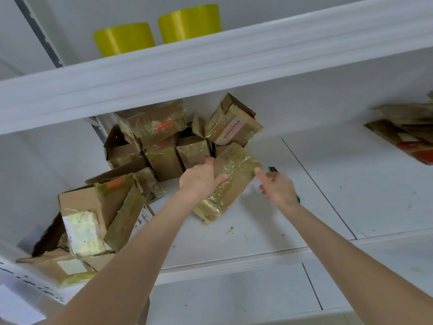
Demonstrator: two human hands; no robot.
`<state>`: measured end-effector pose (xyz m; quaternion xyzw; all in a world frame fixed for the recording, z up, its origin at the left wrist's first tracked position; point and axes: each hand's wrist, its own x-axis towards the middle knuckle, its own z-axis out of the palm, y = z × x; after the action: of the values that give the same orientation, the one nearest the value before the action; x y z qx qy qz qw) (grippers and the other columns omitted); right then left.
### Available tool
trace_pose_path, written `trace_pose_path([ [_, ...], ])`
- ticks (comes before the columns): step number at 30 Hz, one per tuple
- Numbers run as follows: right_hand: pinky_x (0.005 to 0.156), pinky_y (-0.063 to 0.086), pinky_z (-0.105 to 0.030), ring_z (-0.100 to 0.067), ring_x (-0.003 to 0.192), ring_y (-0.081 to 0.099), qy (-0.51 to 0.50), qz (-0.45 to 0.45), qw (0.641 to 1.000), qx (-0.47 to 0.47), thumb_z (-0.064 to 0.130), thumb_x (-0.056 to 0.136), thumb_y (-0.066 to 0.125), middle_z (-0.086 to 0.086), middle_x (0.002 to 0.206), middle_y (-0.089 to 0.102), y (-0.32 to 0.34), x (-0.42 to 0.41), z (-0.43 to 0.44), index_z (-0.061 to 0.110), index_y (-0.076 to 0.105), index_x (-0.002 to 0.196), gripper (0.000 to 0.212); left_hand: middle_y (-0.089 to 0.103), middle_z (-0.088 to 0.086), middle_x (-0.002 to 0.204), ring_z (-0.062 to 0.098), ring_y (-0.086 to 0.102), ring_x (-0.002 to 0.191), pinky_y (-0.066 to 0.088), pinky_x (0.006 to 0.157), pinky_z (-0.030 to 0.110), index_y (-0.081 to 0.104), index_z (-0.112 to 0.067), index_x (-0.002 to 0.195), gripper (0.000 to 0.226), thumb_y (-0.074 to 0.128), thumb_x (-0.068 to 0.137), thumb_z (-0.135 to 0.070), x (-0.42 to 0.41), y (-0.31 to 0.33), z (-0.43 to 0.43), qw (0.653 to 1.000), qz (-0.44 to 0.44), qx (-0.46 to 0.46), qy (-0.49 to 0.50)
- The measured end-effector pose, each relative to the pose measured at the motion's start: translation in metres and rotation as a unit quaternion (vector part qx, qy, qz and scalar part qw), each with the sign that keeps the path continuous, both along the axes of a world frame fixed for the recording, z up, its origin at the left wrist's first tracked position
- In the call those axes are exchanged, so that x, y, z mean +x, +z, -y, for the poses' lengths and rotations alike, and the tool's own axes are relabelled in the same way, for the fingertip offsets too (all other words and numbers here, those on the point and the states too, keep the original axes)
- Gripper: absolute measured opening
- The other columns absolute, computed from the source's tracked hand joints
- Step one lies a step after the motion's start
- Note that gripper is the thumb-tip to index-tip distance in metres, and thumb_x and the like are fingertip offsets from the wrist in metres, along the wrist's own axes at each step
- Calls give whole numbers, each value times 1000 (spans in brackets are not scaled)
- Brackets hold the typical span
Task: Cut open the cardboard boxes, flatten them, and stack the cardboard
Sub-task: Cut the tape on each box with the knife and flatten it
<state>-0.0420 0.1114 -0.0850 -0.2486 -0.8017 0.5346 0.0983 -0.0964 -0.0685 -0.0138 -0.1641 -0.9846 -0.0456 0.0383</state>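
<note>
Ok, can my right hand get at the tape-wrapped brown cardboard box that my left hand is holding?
Probably yes. The right hand, gripping a dark-tipped cutter, is just beside the tape-wrapped cardboard box, with only bare white shelf between; the left hand holds its opposite side.

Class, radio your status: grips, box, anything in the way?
Left grip holds taped box on shelf. Right grip holds cutter, beside box. Other boxes crowd behind.

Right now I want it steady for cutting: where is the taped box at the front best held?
Take the taped box by its far left edge, from the left, as the left hand does: it lies slanted, long face up, leaving its right side free for the cutter in the right hand.
</note>
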Motion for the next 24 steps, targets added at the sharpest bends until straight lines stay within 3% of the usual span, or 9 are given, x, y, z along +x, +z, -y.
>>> trace_pose_path([
  [2,48,52,-22,-15,56,70,66,29,979,-193,61,79,66,-5,69,73,11,4,28,11,64,93,52,62,12,113,36,60,102,45,72,37,38,-16,131,63,44,90,-63,6,-2,-5,1000,-12,-21,-7],
  [3,42,48,-18,-13,47,66,73,41,967,-239,56,79,69,-4,63,71,13,5,37,12,63,91,46,62,11,112,35,61,102,44,70,36,40,-15,129,64,43,89,-65,10,-3,-6,999,-20,-30,-12],
  [6,39,42,-19,-12,38,56,55,44,968,-242,45,82,71,-6,62,67,7,5,44,10,60,86,37,60,9,116,34,61,104,46,72,38,41,-13,125,62,49,88,-63,19,-8,-6,999,-31,-32,-24],
  [10,36,40,-19,-13,37,56,13,-1,971,-239,25,84,71,-9,61,63,0,8,47,6,63,81,21,57,7,123,32,59,109,49,82,40,39,-13,128,75,61,79,-64,26,-7,-4,999,-21,-22,-29],
  [13,56,58,-34,-20,53,65,-7,-32,988,-152,18,85,65,-9,69,68,0,8,61,10,65,78,11,55,7,126,32,60,107,47,72,38,29,-15,138,84,62,78,-63,28,1,-1,999,-38,-24,-11],
  [15,69,59,-43,-26,64,68,-6,-56,996,-63,20,87,59,-9,72,69,4,6,67,9,64,82,13,50,8,129,29,60,105,40,62,34,21,-16,145,88,64,80,-58,31,7,1,993,-105,-58,-5],
  [19,70,54,-38,-31,78,65,0,-69,994,88,33,92,52,-12,82,69,20,7,71,5,62,90,29,45,12,132,26,56,107,36,57,31,19,-4,147,88,62,85,-49,40,14,1,969,-216,-120,10],
  [22,65,48,-33,-31,82,63,-1,-61,989,137,37,93,52,-9,84,69,24,9,68,7,63,92,32,55,14,125,28,63,100,36,58,31,14,4,148,79,48,95,-43,45,14,-4,974,-181,-134,32],
  [24,64,44,-31,-31,84,63,2,-62,986,155,37,94,52,-8,86,68,23,13,65,8,63,94,30,62,14,116,31,64,98,37,60,31,24,3,145,63,43,98,-33,45,17,-6,979,-158,-126,30],
])
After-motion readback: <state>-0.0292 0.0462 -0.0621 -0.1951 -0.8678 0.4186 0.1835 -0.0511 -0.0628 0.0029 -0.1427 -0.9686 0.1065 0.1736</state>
